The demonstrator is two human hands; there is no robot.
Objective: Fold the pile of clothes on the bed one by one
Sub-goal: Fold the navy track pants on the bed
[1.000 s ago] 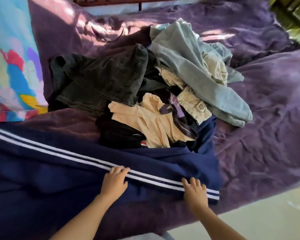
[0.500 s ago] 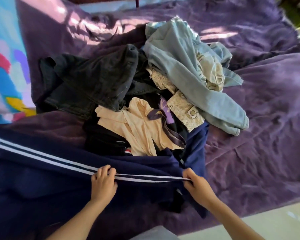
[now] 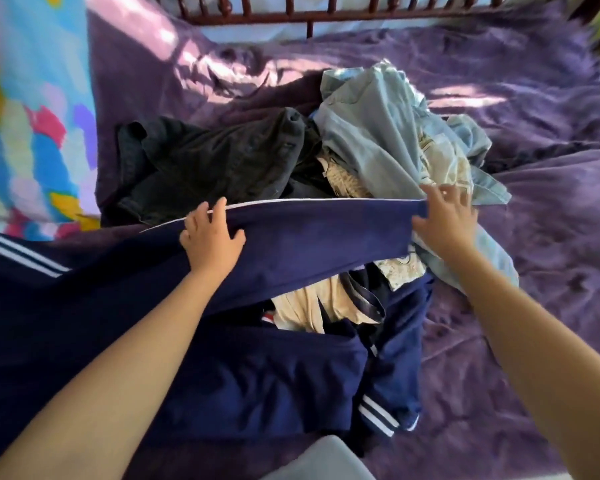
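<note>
A second ago both hands lay flat on the white side stripe of the navy track trousers (image 3: 309, 244), low at 6 o'clock near the bed's edge. Now that striped edge is raised and carried toward 12 o'clock, over the near part of the pile. I judge this to be the first fold under way, one leg being laid lengthwise over the rest, with the pile not yet begun.

The left hand (image 3: 212, 239) grips the raised edge, fingers curled over the top and thumb on the near face. The right hand (image 3: 445, 221) holds the cloth's end at 3 o'clock. It seems to pinch it, thumb in front and fingers spread behind, though blur softens the detail.

The trousers lie on the purple bed (image 3: 534, 237), between the person and the pile. The lifted span stretches taut between the hands, its long axis from 9 to 3 o'clock. The bulk trails off toward 9 o'clock, and a striped cuff hangs at about 5 o'clock.

Behind the raised edge sit dark jeans (image 3: 222, 168) at 11 o'clock and a pale blue garment (image 3: 378, 140) at 1 o'clock. A cream top (image 3: 302, 306) shows beneath the lifted cloth.
</note>
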